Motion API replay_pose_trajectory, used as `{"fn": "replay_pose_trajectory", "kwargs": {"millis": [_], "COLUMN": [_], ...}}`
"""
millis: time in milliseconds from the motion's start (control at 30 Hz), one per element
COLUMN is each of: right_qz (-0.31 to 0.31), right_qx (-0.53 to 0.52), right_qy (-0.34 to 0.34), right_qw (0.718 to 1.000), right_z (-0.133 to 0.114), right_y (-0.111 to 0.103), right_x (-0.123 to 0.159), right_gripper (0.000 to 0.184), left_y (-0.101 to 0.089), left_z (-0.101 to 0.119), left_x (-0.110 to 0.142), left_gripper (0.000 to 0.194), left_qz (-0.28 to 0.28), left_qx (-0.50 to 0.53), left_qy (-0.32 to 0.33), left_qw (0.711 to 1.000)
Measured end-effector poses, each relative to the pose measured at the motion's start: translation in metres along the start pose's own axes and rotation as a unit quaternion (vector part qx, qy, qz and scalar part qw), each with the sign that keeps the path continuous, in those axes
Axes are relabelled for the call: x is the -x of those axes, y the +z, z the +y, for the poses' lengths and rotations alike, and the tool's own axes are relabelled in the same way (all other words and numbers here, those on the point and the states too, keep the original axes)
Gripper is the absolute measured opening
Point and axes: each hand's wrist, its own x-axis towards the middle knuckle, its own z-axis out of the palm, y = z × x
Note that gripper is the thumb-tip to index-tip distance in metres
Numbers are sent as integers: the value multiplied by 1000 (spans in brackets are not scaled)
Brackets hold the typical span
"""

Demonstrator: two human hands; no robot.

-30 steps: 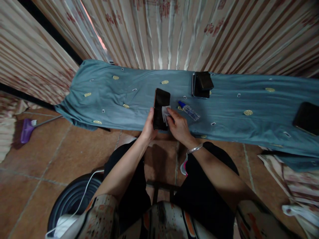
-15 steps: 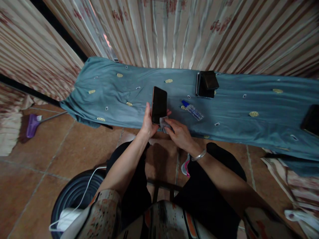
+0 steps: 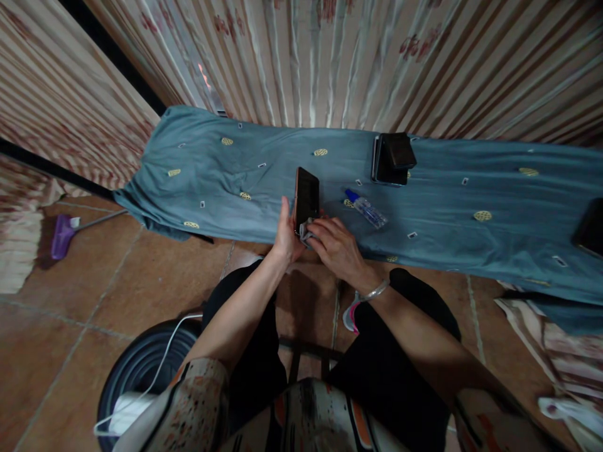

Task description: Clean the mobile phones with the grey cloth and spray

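Note:
A dark smartphone (image 3: 308, 196) stands tilted in my left hand (image 3: 287, 235), its screen turned partly to the right. My left thumb points up along the phone's left edge, and the other fingers are mostly hidden behind it. Pinched in the fingers of my right hand (image 3: 336, 246) is a small grey cloth (image 3: 306, 231), pressed against the phone's lower end. To the right of the phone, a clear spray bottle (image 3: 368, 209) with a blue top lies on the blue-green cloth cover (image 3: 277, 147).
Behind the bottle sits a stack of dark devices (image 3: 389, 172) with a brown wallet-like item (image 3: 400, 150) on top. Another dark object (image 3: 588, 227) lies at the right edge. A purple broom (image 3: 61, 236) and a black bin (image 3: 125, 358) are on the floor at left. Curtains (image 3: 301, 63) hang behind.
The phone has turned so its left edge shows more, and it has shifted slightly right. My right hand has moved the grey cloth onto the phone's lower left corner.

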Motion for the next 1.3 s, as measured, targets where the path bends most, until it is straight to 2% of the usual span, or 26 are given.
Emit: {"fn": "replay_pose_trajectory", "kwargs": {"millis": [300,700,900,1033,1133,1300], "right_qz": [16,13,4,6,13,31], "right_qx": [-48,-73,-93,-109,-112,-75], "right_qy": [12,32,33,40,43,59], "right_qw": [999,997,995,993,993,995], "right_z": [-8,-5,-6,-5,-5,0], "right_y": [6,7,6,7,8,11], "right_x": [-6,-8,-9,-9,-10,-17], "right_gripper": [33,40,44,44,44,49], "left_y": [3,4,4,3,3,6], "left_z": [-1,-3,-3,-4,-6,-13], "left_x": [3,7,9,8,9,12], "left_gripper": [79,74,67,64,62,56], "left_qz": [30,20,9,7,25,25], "left_qx": [9,5,-5,-6,-1,-9], "left_qy": [-29,0,34,36,37,22], "left_qw": [999,1000,999,999,999,999]}}
